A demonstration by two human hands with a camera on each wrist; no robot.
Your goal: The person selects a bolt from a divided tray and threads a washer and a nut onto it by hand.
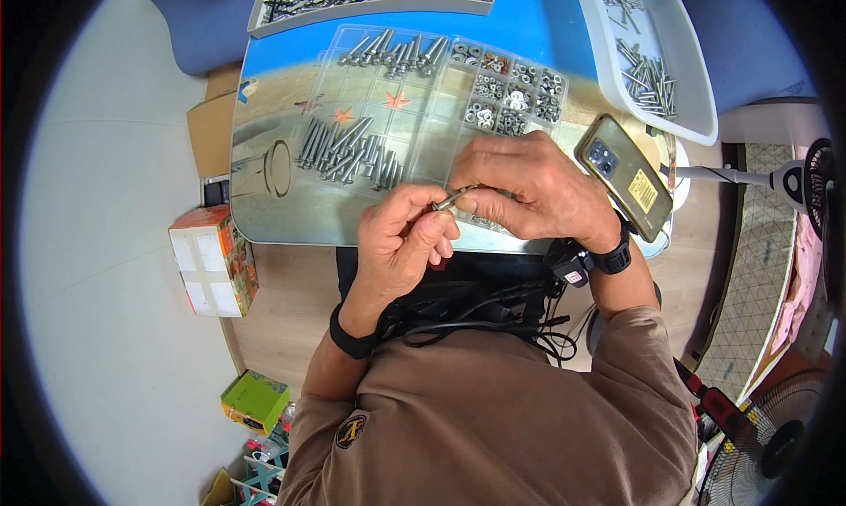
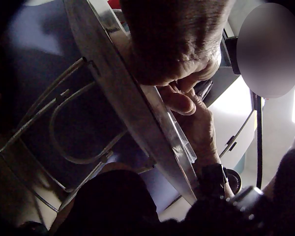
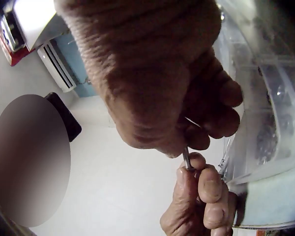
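A small metal bolt spans the gap between the two hands, just over the near side of the table. My left hand pinches its lower end between thumb and forefinger. At the other end, the thumb and fingers of my right hand grip it. In the right wrist view a threaded length of the bolt shows between the fingertips; the rest is hidden in the fingers. Beyond the hands lies a clear organizer box, with bolts laid out on its left part and nuts and washers in its right compartments.
A white tub of loose bolts stands at the table's right, a tray of mixed hardware at the back. The phone lies beside my right wrist. Cables hang below the table edge.
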